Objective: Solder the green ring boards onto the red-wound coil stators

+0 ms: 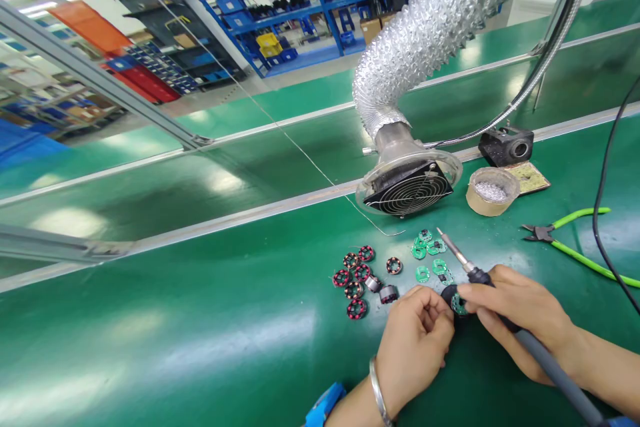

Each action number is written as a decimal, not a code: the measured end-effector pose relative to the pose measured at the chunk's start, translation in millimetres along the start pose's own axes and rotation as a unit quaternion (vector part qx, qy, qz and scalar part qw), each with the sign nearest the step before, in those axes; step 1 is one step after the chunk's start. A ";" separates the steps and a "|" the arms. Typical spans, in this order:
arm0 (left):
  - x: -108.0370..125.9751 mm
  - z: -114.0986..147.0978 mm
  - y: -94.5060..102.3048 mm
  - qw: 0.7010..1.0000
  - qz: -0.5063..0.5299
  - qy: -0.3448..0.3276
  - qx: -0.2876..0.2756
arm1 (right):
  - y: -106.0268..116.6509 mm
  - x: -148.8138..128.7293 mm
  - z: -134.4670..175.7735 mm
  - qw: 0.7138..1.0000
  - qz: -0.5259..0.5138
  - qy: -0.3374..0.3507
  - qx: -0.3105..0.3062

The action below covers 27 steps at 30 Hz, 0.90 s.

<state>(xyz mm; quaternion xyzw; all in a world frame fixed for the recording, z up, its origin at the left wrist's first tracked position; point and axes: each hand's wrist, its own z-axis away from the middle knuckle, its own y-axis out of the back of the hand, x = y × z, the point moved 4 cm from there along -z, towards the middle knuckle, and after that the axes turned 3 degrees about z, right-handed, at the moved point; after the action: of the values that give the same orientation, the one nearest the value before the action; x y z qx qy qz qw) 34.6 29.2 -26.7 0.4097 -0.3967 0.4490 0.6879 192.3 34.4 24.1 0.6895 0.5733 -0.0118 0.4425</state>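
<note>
A soldering iron (481, 276) with a dark grip is held in my right hand (530, 320), its metal tip pointing up and left. Below its grip, between my hands, sits a black round part (448, 293) with a small green ring-shaped circuit board (458, 305) on it. My left hand (415, 340) is closed in a pinch at the left edge of this part; what lies between its fingertips is hidden. Several loose green circuit boards (423, 273) lie just beyond. Left of them are several copper-wound motor stators (357, 309) and two silvery motor pieces (389, 293).
A fume extractor fan (413, 195) on a silver flexible duct (400, 47) hangs over the bench. A round tub (493, 192) of shiny bits, a yellow sponge (527, 177) and a black iron holder (507, 145) stand behind. Green-handled cutters (575, 240) and a black cable (597, 213) lie right.
</note>
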 end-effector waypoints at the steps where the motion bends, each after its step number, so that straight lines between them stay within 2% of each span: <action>1: 1.1 -0.3 0.2 1.000 -0.003 -0.003 0.003 | 5.8 -2.4 -0.1 1.000 0.004 -0.012 0.009; 5: 3.7 0.0 0.7 1.000 -0.014 -0.012 0.015 | 23.5 -17.9 2.5 0.999 0.031 -0.039 0.009; 8: 4.0 0.5 0.4 1.000 -0.017 -0.013 0.019 | 27.5 -27.4 4.7 0.995 0.065 -0.072 -0.009; 11: 4.0 0.2 0.2 1.000 -0.018 -0.011 0.023 | 26.8 -32.5 3.3 0.996 0.068 -0.063 -0.019; 16: 4.1 0.2 0.5 0.999 -0.014 0.000 0.029 | 22.6 -26.3 -2.3 0.996 0.038 -0.059 -0.050; 27: 6.2 1.5 1.1 0.999 0.017 -0.010 0.035 | 23.1 -18.7 -4.8 0.996 0.005 -0.061 -0.066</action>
<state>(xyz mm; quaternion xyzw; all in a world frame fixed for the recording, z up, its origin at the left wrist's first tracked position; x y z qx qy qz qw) 35.1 30.0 -20.3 0.4313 -0.3941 0.4701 0.6616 202.1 24.0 50.6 0.6596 0.5415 -0.0133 0.5211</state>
